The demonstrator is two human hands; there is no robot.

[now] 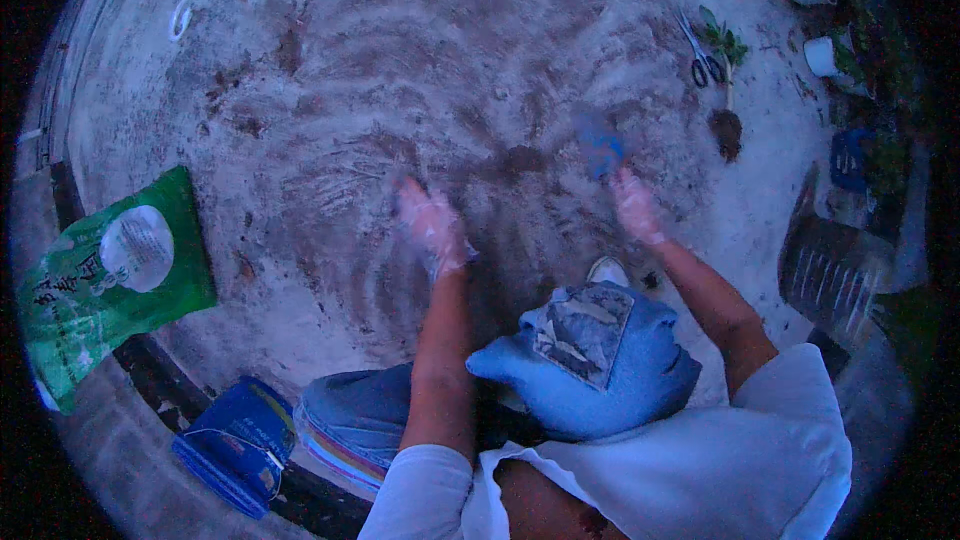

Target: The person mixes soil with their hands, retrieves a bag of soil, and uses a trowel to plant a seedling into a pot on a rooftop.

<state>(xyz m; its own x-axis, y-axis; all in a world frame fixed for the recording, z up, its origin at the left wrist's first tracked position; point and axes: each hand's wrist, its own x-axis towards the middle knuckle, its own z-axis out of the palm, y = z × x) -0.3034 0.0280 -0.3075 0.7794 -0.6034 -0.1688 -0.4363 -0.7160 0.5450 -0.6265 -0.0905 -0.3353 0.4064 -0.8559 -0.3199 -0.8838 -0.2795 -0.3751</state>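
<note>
Both of my hands wear thin see-through plastic gloves. My left hand (430,226) is held over the soil-smeared concrete ground (337,90), blurred, and nothing can be made out in it. My right hand (636,204) grips a blue object (602,150), possibly a small tool, too blurred to name. Dark loose soil (521,159) lies between my hands. Beyond my right hand, black-handled scissors (705,64) lie beside an uprooted leafy plant (725,45) with a clump of soil (725,133) at its roots.
A green printed plastic bag (135,262) lies at the left, with a blue bucket (244,442) below it. A white looped strip (180,15) is at the upper left. Potted plants, a white pot (820,56) and a dark slotted crate (836,270) stand at the right.
</note>
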